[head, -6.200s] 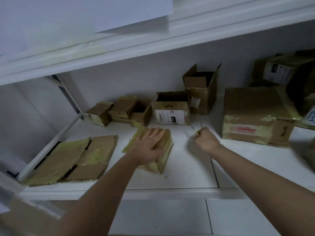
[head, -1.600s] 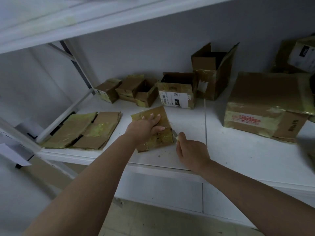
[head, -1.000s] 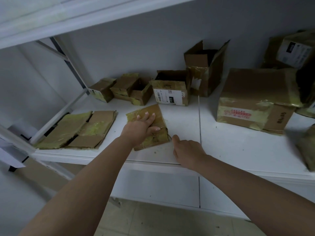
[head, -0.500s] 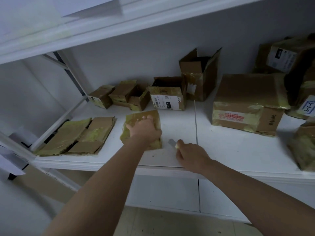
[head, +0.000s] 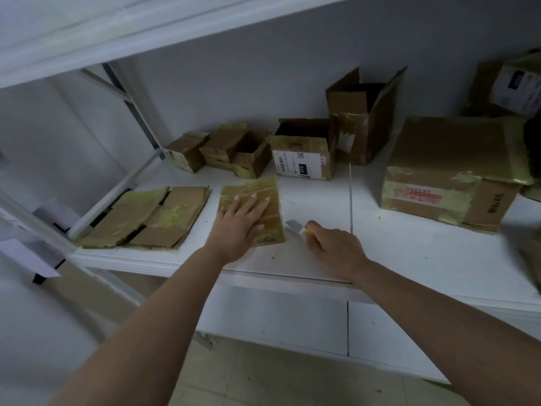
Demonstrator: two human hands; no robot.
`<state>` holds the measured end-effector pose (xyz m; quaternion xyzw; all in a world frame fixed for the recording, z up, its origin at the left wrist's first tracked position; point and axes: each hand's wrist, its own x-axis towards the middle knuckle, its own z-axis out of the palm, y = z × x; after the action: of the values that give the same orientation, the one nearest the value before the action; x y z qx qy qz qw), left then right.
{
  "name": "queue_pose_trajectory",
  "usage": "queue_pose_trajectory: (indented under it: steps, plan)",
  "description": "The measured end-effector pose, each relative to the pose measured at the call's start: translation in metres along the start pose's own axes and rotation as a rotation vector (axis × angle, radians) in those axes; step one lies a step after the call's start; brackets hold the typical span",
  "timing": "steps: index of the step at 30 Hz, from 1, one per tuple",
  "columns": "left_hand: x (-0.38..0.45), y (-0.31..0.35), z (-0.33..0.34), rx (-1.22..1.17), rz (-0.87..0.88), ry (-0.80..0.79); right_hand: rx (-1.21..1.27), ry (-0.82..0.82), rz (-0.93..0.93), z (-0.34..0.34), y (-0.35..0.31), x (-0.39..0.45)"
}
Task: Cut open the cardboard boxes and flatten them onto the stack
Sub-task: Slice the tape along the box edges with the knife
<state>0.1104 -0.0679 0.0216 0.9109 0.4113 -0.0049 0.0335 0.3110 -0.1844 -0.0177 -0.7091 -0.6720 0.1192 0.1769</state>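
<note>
Flattened box: the small taped box [head: 251,212] lies flat on the white shelf [head: 409,253], just right of the stack [head: 146,218] and apart from it; half a second ago it was still puffed up under the palm.
Left hand: the left hand [head: 238,222] presses down on it, fingers straight and spread — a moment ago they were bunched on the cardboard.
Right hand: the right hand [head: 333,247] is curled round the handle of a knife [head: 294,225], blade pointing at the box's right edge and a little clear of it; a second ago it was hard against that edge.
Meaning: the cutting on this box looks finished — what is left, I judge, is sliding it left onto the stack.
Still to do: open boxes stand along the wall, untouched.
Writing: the labelled box [head: 301,150] carries a white sticker with barcodes and "010" on a black patch; the big box [head: 450,171] has red print too blurred to read and dark letters on its side I cannot make out.
</note>
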Motion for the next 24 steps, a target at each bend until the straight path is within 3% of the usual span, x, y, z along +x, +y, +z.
queue_pose_trajectory:
  steps: [12,24]
  plan:
    - [-0.001,-0.002,0.000,-0.048,0.005,0.019,-0.070,0.086,-0.081,0.015,-0.002,0.010]
    - [0.000,-0.005,0.002,-0.062,0.017,0.022,-0.198,0.070,-0.133,0.020,-0.004,0.005]
